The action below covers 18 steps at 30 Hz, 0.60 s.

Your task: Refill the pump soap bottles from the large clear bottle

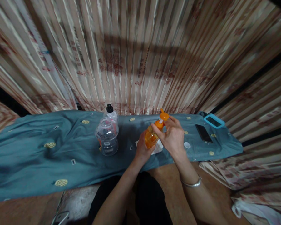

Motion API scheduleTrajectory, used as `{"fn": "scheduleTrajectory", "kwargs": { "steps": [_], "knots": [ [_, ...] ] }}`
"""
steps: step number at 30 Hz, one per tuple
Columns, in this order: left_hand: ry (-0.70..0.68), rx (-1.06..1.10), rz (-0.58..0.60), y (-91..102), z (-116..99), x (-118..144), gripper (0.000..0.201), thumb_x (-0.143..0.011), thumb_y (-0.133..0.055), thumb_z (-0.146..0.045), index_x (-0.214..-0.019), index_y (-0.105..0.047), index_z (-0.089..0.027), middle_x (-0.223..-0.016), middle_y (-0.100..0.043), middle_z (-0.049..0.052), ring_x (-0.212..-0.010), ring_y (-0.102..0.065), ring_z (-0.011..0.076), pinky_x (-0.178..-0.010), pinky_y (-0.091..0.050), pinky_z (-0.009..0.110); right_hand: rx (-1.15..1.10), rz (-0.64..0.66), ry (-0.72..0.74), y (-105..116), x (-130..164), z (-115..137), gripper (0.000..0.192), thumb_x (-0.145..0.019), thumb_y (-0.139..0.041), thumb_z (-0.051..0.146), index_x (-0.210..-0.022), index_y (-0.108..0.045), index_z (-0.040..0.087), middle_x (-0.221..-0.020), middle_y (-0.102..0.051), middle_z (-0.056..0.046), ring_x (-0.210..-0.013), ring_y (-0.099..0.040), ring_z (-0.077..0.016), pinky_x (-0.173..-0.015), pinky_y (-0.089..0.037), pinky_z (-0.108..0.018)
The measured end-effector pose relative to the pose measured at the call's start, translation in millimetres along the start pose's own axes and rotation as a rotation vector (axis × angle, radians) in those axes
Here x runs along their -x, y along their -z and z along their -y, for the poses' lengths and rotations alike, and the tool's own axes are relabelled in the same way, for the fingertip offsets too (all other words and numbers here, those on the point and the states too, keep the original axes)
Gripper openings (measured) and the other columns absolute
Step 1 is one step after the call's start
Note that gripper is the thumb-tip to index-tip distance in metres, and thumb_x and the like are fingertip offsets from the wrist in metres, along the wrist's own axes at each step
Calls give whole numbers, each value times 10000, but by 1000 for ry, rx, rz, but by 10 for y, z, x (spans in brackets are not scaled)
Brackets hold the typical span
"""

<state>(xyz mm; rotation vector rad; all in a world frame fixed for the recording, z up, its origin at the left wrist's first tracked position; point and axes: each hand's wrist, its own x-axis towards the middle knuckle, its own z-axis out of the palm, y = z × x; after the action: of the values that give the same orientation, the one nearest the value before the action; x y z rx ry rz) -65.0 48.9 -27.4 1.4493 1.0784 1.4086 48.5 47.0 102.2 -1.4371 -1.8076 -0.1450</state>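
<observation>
A clear pump bottle (150, 137) with orange liquid and an orange pump top is held tilted above the table, its spout towards the upper left. My left hand (142, 149) is wrapped round the bottle's lower body. My right hand (172, 135) closes on the orange pump collar at the neck, thumb in front, fingers behind and partly hidden. Beneath the bottle lies a crumpled white tissue (158, 147), half covered by my hands. To the left stand an open clear plastic jar (109, 145) and, behind it, a clear bottle with a black cap (110, 108).
A teal cloth with pineapple prints (84, 168) covers the long table. On the right lie a small white cap (187, 145), a dark phone (204, 133) and a light-blue framed device (214, 121). Pleated curtains (131, 56) hang right behind the table.
</observation>
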Motion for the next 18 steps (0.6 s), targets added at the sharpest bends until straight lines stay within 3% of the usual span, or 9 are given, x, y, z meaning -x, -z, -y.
{"fn": "scheduleTrajectory", "kwargs": {
  "steps": [3, 6, 9, 11, 18],
  "knots": [
    [-3, -13, 7, 10, -10, 5, 738, -647, -766, -130, -1320, -479, -224, -1323, -616, 112, -1246, -604, 318, -1120, -470, 541, -48, 40, -24, 70, 9, -8, 611, -877, -608, 682, -1052, -710, 106, -1109, -725, -254, -1268, -562, -446, -1080, -438, -581],
    [-15, -5, -8, 6, -32, 10, 733, -654, -758, -130, -1325, -482, -232, -1323, -618, 98, -1238, -606, 310, -1109, -480, 531, -165, 156, -31, 168, 1, -87, 660, -869, -631, 671, -1275, -633, 151, -1208, -725, -181, -1161, -665, -364, -994, -526, -498],
    [-23, 0, -8, -9, -49, 7, 713, -664, -753, -132, -1323, -492, -218, -1304, -627, 102, -1222, -614, 307, -1094, -490, 513, -285, 271, -19, 217, -23, -161, 458, -939, -558, 604, -1194, -682, 245, -1149, -764, -81, -1055, -720, -278, -923, -562, -405],
    [-29, 8, -9, -18, -42, 3, 688, -668, -754, -136, -1306, -509, -218, -1284, -637, 95, -1210, -619, 304, -1088, -492, 504, -317, 276, -39, 201, -34, -158, 416, -936, -562, 589, -1119, -707, 244, -1126, -771, -72, -1054, -718, -279, -932, -549, -405],
    [-7, 39, -9, -6, 40, 12, 717, -657, -759, -137, -1318, -496, -228, -1299, -623, 99, -1224, -610, 316, -1101, -477, 534, -259, 68, -240, 67, 3, -9, 538, -779, -704, 669, -953, -665, 161, -1015, -736, -190, -1018, -693, -409, -921, -501, -527]
  ]
}}
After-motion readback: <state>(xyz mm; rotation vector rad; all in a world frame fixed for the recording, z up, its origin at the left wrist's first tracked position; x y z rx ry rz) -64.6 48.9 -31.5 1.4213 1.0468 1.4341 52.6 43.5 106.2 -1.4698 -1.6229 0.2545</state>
